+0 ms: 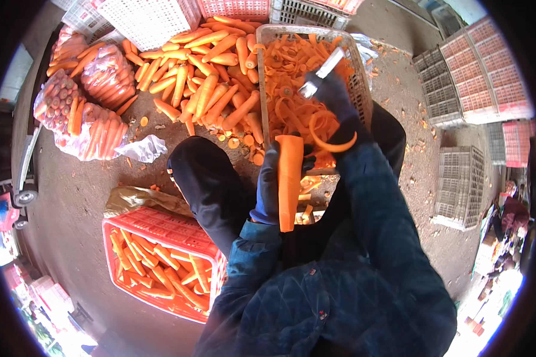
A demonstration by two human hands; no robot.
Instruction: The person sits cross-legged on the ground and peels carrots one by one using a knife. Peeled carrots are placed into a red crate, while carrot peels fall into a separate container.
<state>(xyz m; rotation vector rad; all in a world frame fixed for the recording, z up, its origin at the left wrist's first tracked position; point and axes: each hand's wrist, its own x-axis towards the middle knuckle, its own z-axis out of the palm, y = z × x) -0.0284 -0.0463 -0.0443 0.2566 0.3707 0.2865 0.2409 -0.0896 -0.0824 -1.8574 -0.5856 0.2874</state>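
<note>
My left hand [268, 185], in a dark blue glove, grips a large carrot [289, 183] whose smooth surface looks peeled. The carrot points towards my body. Up and to the right, my gloved right hand [335, 89] is shut on a metal peeler [324, 71], slightly blurred. A curled strip of carrot peel [332, 145] hangs by my right wrist. Beneath both hands stands a plastic crate [262, 89] filled with orange peelings and cut carrot ends. Left of this crate lies a heap of whole carrots [205, 89] on the ground.
A red crate [161, 223] of carrots stands by my left knee. Clear bags of carrots [98, 129] lie at the far left. A white crate [147, 22] leans behind the heap. Stacked crates [478, 71] and a grey crate [459, 187] stand at the right.
</note>
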